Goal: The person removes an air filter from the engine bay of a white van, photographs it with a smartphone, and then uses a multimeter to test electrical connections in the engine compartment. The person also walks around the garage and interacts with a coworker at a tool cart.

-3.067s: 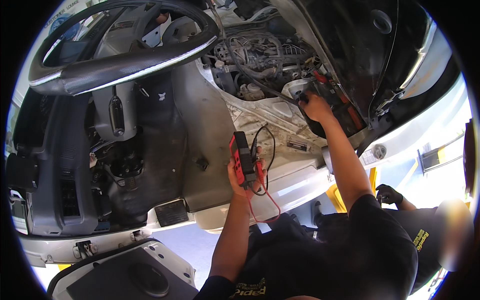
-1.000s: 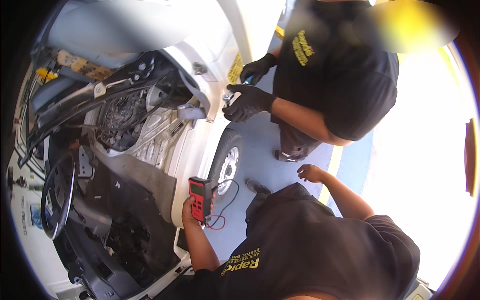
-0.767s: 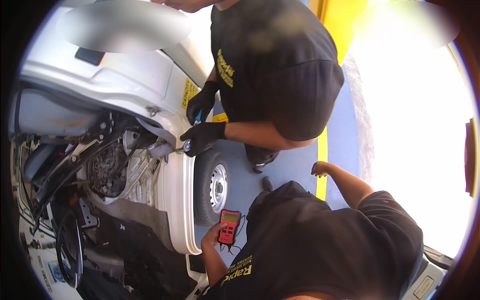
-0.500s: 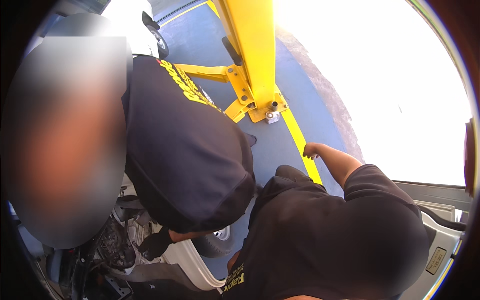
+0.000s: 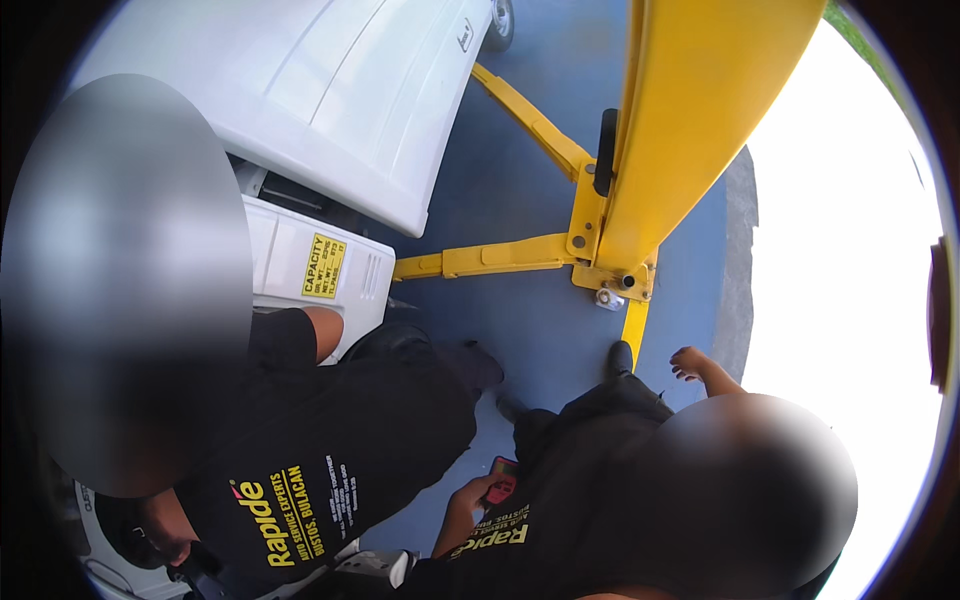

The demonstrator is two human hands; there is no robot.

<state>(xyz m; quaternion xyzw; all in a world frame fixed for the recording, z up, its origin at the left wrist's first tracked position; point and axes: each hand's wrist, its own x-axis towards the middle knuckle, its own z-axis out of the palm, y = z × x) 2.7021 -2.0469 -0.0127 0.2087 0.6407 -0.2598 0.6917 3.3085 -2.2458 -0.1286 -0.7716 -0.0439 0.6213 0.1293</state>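
Observation:
My left hand [image 5: 472,503] hangs low in front of me, its fingers closed round a red, phone-shaped device [image 5: 503,480] with a dark face. Part of that device is hidden by the fingers. My right hand [image 5: 688,364] swings loose beside my right leg, fingers apart, with nothing in it. Nearest to it is the yellow floor stripe [image 5: 634,333], where one of my dark shoes [image 5: 620,357] stands. At my left a co-worker [image 5: 370,440] in a black shirt bends beside a white vehicle; the co-worker's lower hand [image 5: 175,545] shows only partly.
A yellow lift post [image 5: 700,120] rises ahead, its base bolted to the blue floor [image 5: 500,315]. Two lift arms [image 5: 505,256] reach left toward the white vehicle [image 5: 330,90]. A labelled white panel [image 5: 280,245] stands behind the co-worker. Bright glare lies beyond the post.
The view has swung left, bringing in the white vehicle and shifting the post rightward. My left hand with the red device now shows. The co-worker's dark-gloved hand at the engine parts has left view.

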